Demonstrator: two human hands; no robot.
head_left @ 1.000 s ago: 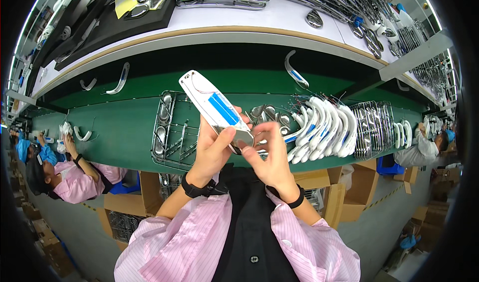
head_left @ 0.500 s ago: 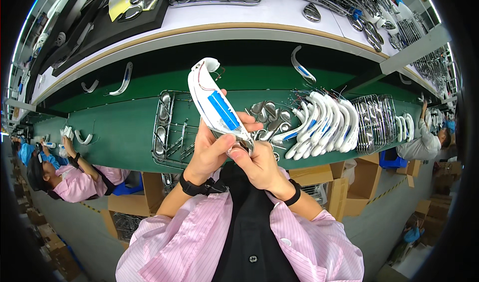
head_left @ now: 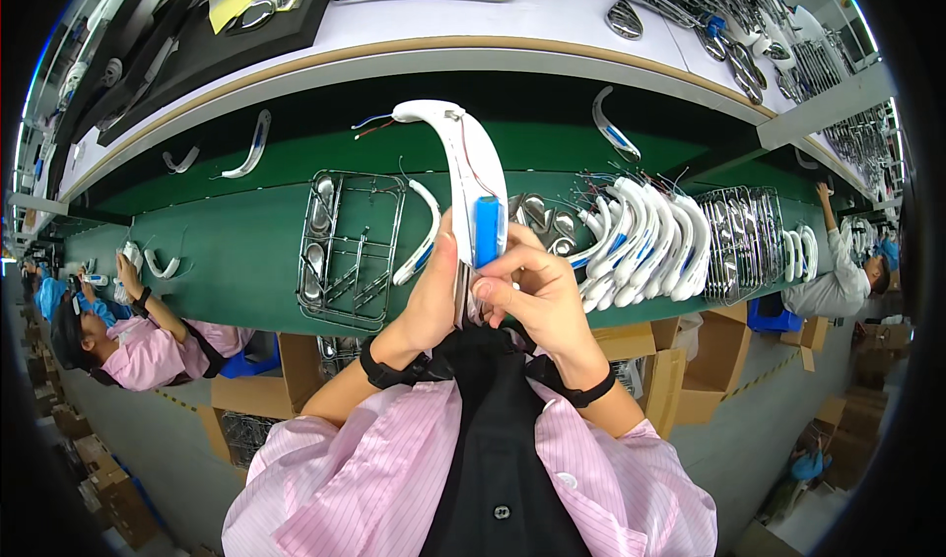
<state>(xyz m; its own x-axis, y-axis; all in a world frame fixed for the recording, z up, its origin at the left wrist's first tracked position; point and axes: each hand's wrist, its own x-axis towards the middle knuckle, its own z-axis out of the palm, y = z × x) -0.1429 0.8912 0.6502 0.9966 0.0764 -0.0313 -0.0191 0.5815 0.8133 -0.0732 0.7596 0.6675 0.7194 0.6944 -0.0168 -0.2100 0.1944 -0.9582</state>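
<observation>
A white curved plastic casing (head_left: 455, 153) stands almost upright before me, with a blue battery cell (head_left: 487, 230) in its lower half. Thin red and blue wires stick out at its hooked top. My left hand (head_left: 431, 296) is closed round the lower left side, where a shiny metallic edge shows. At the lower right, my right hand (head_left: 540, 296) pinches the rim just below the cell; the fingertips partly hide the lower end. Beside my left hand lies another white curved casing (head_left: 426, 237). Chrome cover pieces (head_left: 552, 227) lie behind my right hand.
Left on the green bench (head_left: 227, 252) is a chrome wire rack (head_left: 350, 301) with metal pieces. A stack of white casings (head_left: 650, 247) and a rack of chrome parts (head_left: 739, 252) sit right. A white shelf (head_left: 473, 27) spans the back. Co-workers (head_left: 148, 345) sit either side.
The casing has turned more upright and edge-on, its hooked top now pointing left. My right hand has shifted right and up to its edge. The casing beside my left hand has come into sight.
</observation>
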